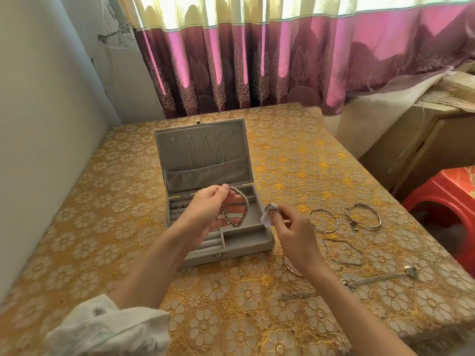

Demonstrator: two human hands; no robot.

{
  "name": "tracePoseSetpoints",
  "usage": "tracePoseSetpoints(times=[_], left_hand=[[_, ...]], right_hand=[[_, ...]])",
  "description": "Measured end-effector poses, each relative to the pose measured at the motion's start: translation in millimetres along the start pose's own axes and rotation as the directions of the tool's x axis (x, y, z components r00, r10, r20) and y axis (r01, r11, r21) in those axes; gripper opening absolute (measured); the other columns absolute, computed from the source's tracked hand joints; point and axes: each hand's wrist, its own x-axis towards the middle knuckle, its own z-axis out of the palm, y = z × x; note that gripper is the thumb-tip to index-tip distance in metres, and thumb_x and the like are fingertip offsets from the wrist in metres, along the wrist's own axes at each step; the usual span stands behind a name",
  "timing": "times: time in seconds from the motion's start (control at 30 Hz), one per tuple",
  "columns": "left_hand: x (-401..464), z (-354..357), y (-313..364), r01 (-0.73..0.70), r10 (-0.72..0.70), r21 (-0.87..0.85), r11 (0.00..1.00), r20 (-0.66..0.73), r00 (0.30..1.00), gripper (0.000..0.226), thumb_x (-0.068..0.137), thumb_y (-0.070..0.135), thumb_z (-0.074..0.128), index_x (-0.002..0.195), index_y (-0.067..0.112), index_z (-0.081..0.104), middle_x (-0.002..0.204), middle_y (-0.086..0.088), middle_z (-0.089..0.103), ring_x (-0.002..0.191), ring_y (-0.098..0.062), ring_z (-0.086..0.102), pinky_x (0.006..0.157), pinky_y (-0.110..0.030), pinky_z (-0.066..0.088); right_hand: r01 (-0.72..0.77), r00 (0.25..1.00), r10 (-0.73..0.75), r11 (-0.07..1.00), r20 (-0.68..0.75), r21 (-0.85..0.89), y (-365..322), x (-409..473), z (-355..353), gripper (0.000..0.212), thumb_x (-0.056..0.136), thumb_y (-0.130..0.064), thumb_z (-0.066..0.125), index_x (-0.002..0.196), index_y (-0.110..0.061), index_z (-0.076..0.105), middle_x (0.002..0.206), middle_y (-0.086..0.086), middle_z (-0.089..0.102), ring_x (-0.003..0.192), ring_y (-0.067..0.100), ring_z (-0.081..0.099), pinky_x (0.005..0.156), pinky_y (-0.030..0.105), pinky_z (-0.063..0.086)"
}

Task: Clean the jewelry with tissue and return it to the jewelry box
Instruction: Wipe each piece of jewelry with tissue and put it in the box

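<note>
An open grey jewelry box (254,241) stands in the middle of the table, lid up with chains hanging inside it. Above the box my left hand (208,210) holds a beaded silver bracelet (244,201) by its top, pinched between thumb and fingers. Just right of it my right hand (293,229) pinches a small crumpled white tissue (270,214), a short gap away from the bracelet. To the right on the tablecloth lie two silver bangles (323,220), (363,216), thin chains (344,253) and a necklace with a pendant (380,277).
The table carries a yellow floral cloth (102,227). A wall runs along its left side and a purple curtain (257,68) hangs behind. A red plastic stool (447,201) and a wooden cabinet (424,129) stand off the right edge.
</note>
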Motion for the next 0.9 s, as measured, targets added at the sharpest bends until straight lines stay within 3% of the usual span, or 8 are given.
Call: tracePoseSetpoints(times=[0.13,0.27,0.4,0.5,0.57,0.67,0.8,0.9], left_hand=[[21.6,11.6,-9.6,0.083,-0.082,-0.024,0.996,0.034,0.996,0.025,0.101,0.021,0.035,0.091,0.007,0.054,0.089,-0.012,0.067,0.081,-0.024,0.066,0.070,-0.040,0.057],[35.1,18.4,-14.6,0.129,-0.129,-0.006,0.992,0.038,0.991,0.025,0.101,0.018,0.034,0.097,0.003,0.054,0.089,-0.014,0.066,0.078,-0.024,0.066,0.070,-0.037,0.057],[42.1,16.6,-19.2,0.066,-0.074,0.274,0.959,0.022,0.997,0.026,0.100,0.016,0.038,0.094,0.001,0.059,0.085,-0.014,0.067,0.072,-0.019,0.066,0.073,-0.032,0.055],[47.3,12.5,-22.0,-0.066,0.101,0.523,0.850,-0.039,0.994,0.022,0.096,0.014,0.045,0.089,0.005,0.063,0.081,-0.014,0.069,0.065,-0.017,0.068,0.069,-0.031,0.058],[49.0,11.0,-21.4,-0.131,0.210,0.651,0.747,-0.044,0.977,0.016,0.093,0.013,0.049,0.092,0.007,0.065,0.082,-0.012,0.070,0.070,-0.020,0.069,0.074,-0.036,0.057],[46.1,9.2,-20.0,-0.176,0.296,0.799,0.576,-0.003,0.955,0.019,0.091,0.013,0.053,0.105,0.008,0.065,0.094,-0.008,0.070,0.088,-0.020,0.066,0.084,-0.030,0.050],[36.0,7.9,-21.0,-0.267,0.403,0.844,0.464,0.067,0.913,0.024,0.092,0.008,0.050,0.110,0.009,0.065,0.111,-0.007,0.065,0.105,-0.019,0.058,0.091,-0.025,0.042],[29.5,8.3,-26.6,-0.382,0.359,0.856,0.350,0.254,0.898,0.031,0.092,0.002,0.043,0.111,0.010,0.066,0.118,-0.004,0.061,0.111,-0.019,0.055,0.097,-0.027,0.041]], right_hand=[[-0.087,0.996,0.087,0.996,0.009,0.007,12.7,7.2,-3.1,0.018,0.095,-0.018,0.048,0.095,-0.017,0.066,0.075,-0.009,0.058,0.061,-0.004,0.048,0.056,0.013,0.037],[-0.153,0.987,0.152,0.988,0.042,0.017,20.9,6.9,-5.7,0.019,0.095,-0.018,0.047,0.089,-0.014,0.064,0.077,0.000,0.058,0.070,0.019,0.053,0.061,0.032,0.046],[-0.181,0.979,0.183,0.983,0.095,-0.020,23.2,6.6,-8.2,0.018,0.095,-0.018,0.047,0.088,-0.015,0.064,0.076,0.001,0.055,0.063,0.011,0.044,0.054,0.020,0.033],[-0.186,0.976,0.186,0.982,0.109,-0.010,22.0,6.6,-9.7,0.019,0.095,-0.019,0.047,0.087,-0.015,0.063,0.079,0.004,0.055,0.065,0.012,0.044,0.054,0.018,0.033],[-0.196,0.974,0.196,0.981,0.114,-0.006,21.6,6.3,-10.4,0.019,0.096,-0.020,0.046,0.088,-0.015,0.063,0.081,0.006,0.056,0.067,0.012,0.044,0.055,0.019,0.033],[-0.207,0.971,0.206,0.978,0.121,0.002,21.0,6.1,-11.9,0.019,0.096,-0.021,0.046,0.091,-0.013,0.063,0.085,0.013,0.060,0.069,0.015,0.046,0.059,0.025,0.034],[-0.218,0.971,0.212,0.974,0.108,0.055,20.3,4.1,-14.8,0.018,0.095,-0.020,0.047,0.091,-0.017,0.063,0.078,0.011,0.059,0.067,0.018,0.048,0.058,0.029,0.038],[-0.195,0.979,0.190,0.979,0.079,0.066,21.5,3.4,-19.7,0.017,0.095,-0.021,0.048,0.088,-0.022,0.064,0.077,0.014,0.062,0.066,0.022,0.050,0.059,0.036,0.041]])
